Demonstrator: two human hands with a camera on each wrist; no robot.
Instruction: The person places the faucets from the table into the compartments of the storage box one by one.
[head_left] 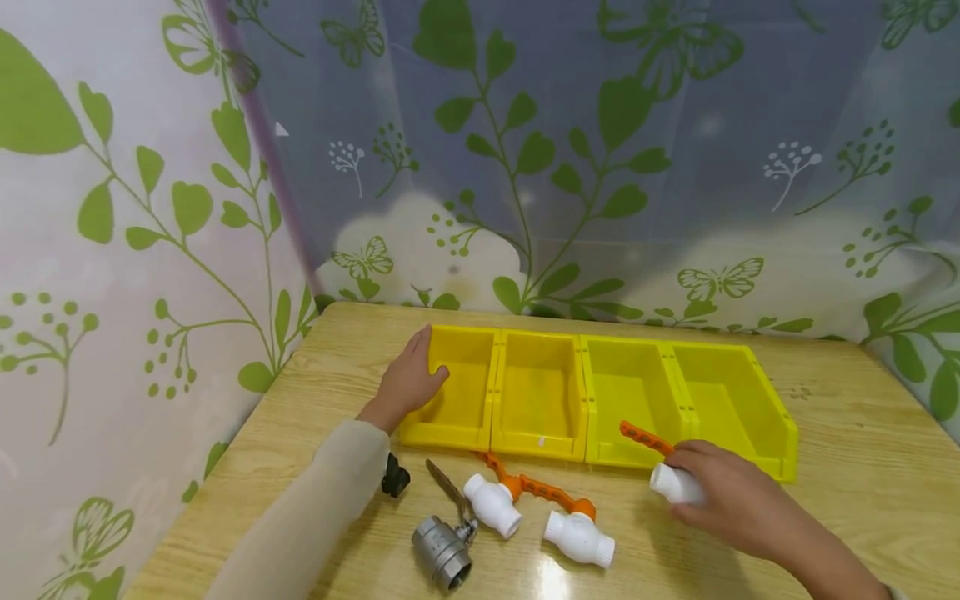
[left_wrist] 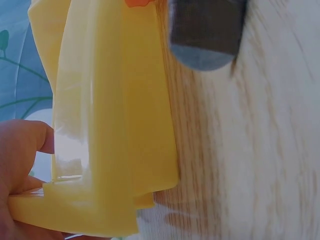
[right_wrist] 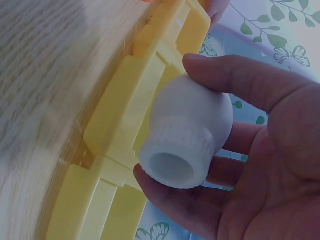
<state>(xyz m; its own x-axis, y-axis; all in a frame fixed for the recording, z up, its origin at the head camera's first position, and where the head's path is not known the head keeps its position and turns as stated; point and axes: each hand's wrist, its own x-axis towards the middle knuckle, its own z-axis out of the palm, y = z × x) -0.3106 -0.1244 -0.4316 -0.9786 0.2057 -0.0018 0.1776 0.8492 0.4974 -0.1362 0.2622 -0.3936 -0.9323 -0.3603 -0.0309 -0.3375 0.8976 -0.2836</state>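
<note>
Across the far part of the wooden surface (head_left: pixel 847 408) stand four yellow bins (head_left: pixel 540 448) side by side, joined in a row running from left to right. At the left end, the left hand (head_left: pixel 408 379) grips the outer wall of the leftmost bin (head_left: pixel 446 436), its thumb reaching over the inside. A beige sleeve (head_left: pixel 307 508) covers that arm.

Toward the right, the right hand (head_left: pixel 738 500) holds a white valve (head_left: pixel 678 485), thumb and fingers curled about its rounded body; the right wrist view shows the round opening at one end. This valve is in front of the two right-hand bins, and its orange handle (head_left: pixel 643 437) points to the far left.

On the near part of the surface, left of the held valve, lie two more white valves: a left one (head_left: pixel 492 504) and a right one (head_left: pixel 579 537), each with an orange lever. The left one's lever reaches close to the near side of the bins. Just beside it, nearer and to the left, lies a metal valve (head_left: pixel 442 552) with a dark brownish lever. A small black piece (head_left: pixel 395 477) shows beside the sleeve, partly hidden. Leaf-and-butterfly cloth (head_left: pixel 555 167) hangs on the far side.
</note>
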